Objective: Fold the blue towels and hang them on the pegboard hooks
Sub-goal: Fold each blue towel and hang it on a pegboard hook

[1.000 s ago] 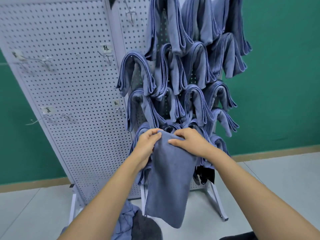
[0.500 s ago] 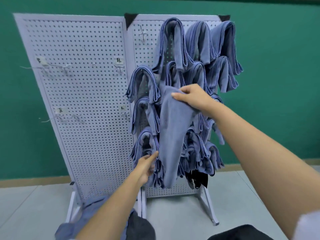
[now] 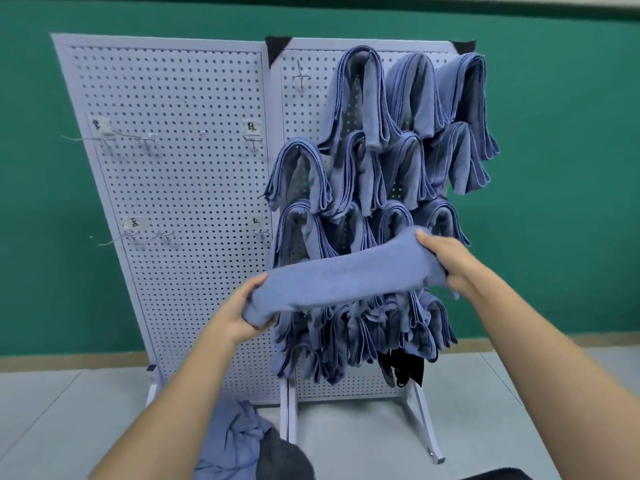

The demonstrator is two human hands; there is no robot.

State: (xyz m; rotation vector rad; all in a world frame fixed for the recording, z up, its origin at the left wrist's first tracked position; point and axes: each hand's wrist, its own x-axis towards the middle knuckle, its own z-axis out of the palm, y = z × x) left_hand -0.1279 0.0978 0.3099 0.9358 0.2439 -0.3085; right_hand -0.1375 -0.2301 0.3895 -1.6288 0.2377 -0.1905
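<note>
A folded blue towel (image 3: 346, 275) is stretched sideways as a long band between 2 hands, in front of the lower rows of the pegboard (image 3: 180, 202) and tilted so its right end sits higher than its left. The left hand (image 3: 239, 313) grips the left end, fingers curled under the cloth and thumb on top. The right hand (image 3: 446, 261) clamps the right end, thumb over the upper edge and fingers wrapped round the bunched fabric. The board is white and stands on the pale floor (image 3: 485, 410) against a green wall (image 3: 554, 168). Its right half is crowded with hung towels (image 3: 363, 98), each folded over a hook in overlapping rows from top to bottom. Its left half carries bare wire hooks (image 3: 252, 142) with small paper labels (image 3: 252, 126) above them. On the near floor, at the foot of the board, lies a loose heap of blue cloth (image 3: 235, 441) touching a dark grey cloth (image 3: 284, 459). Something black (image 3: 403, 370) hangs under the lowest towels on the right.
</note>
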